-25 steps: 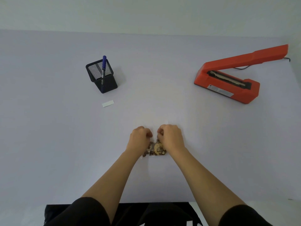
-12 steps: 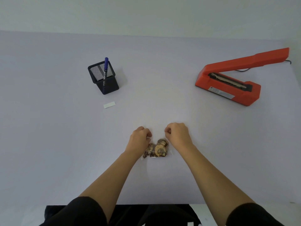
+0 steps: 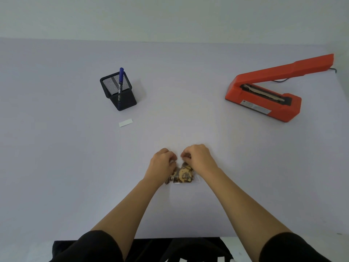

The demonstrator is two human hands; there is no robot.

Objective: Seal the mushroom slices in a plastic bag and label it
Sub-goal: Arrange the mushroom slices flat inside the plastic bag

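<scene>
I see both hands low at the middle of the table (image 3: 56, 167), a bit toward its near edge, working one small clear plastic bag (image 3: 195, 180). Left hand (image 3: 161, 164) is curled tight, fingers folded under, pinching the bag's left top part; its knuckles cover that side of the bag. Right hand (image 3: 200, 157) is curled too, fingertips bunched at the bag's upper right; it looks like a pinch on the bag's top edge, though the exact contact is hidden under the fingers. The two hands sit close together, a narrow gap between their fingertips.

Mushroom slices (image 3: 184, 173) lie inside the bag, brown and tan pieces packed together, showing between and just below the hands. Bag lies flat on the table surface. I cannot tell whether its mouth is open or closed.

Toward the far right corner sits an orange heat sealer (image 3: 264, 103), lid arm raised at an angle, sealing strip exposed, a dark cord (image 3: 283, 80) trailing behind it. Toward the far left stands a black mesh pen holder (image 3: 118, 94) with a blue pen (image 3: 120, 80) upright in it. Just nearer than the holder lies a small white label (image 3: 125, 123), flat, apart from the holder and well apart from the bag.

Black sleeves (image 3: 98, 246) show at the near edge.
</scene>
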